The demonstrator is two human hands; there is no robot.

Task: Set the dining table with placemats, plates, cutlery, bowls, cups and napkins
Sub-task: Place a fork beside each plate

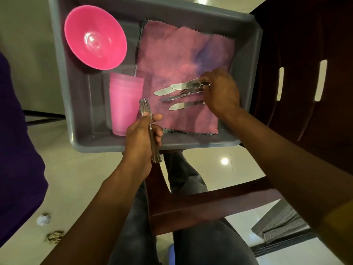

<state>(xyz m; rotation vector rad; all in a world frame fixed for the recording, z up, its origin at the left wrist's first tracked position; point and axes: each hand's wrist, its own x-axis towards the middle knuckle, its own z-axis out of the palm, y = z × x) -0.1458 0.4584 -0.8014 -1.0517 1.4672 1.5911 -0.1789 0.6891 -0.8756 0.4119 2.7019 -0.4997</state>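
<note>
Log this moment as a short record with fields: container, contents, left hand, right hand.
container: grey tub
contents: pink bowl tilted in the far left corner; stack of pink cups lying on its side; pink cloths with knives lying on top
left hand: left hand grips a bunch of forks, tines pointing away
right hand: right hand pinches the knife handles over the cloths

Open from above into the grey tub point(63, 77), walls all round. Bare floor of tub at left, hemmed by tilted pink bowl point(95, 37) and cup stack point(125, 104). Knives point(179, 92) strewn over cloth point(183, 69); dark chair point(305, 73) close at right.
</note>
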